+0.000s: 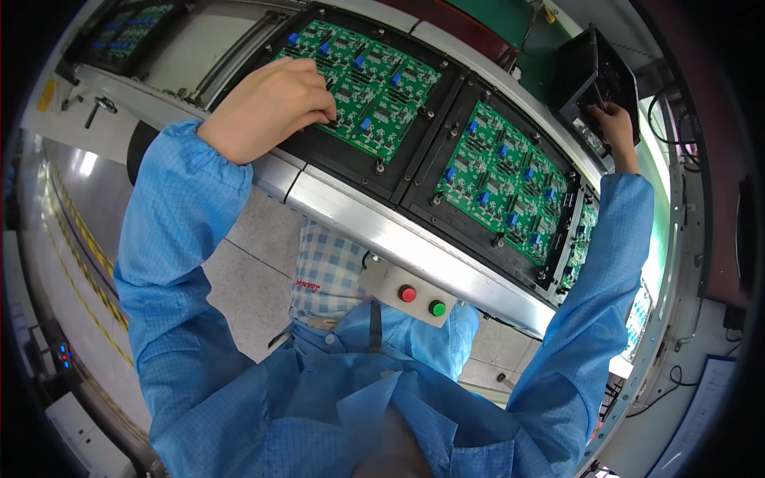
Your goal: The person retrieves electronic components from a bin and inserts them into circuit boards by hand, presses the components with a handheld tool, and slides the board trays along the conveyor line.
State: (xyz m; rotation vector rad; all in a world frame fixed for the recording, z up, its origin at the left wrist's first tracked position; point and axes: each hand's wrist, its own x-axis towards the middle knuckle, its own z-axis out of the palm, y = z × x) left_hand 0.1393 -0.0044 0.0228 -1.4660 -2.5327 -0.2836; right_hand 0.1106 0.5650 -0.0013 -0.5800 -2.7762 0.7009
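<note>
My left hand (279, 107) rests at the near left edge of a green circuit board panel (382, 95), with thumb and fingertips pinched together low over its surface. Whatever sits between those fingertips is too small or hidden to name. The panel carries several blue components and lies in a black carrier frame (374, 177). Off to the right, my right hand (617, 127) reaches into a black bin (578, 72) holding small parts. Its fingers are closed around something dark that I cannot make out.
A second green board panel (510, 175) sits in its own black frame on the right. The metal rail (398, 239) runs along the near edge. Beneath it hangs a control box (422, 307) with red and green buttons. Another framed board (123, 36) is at far left.
</note>
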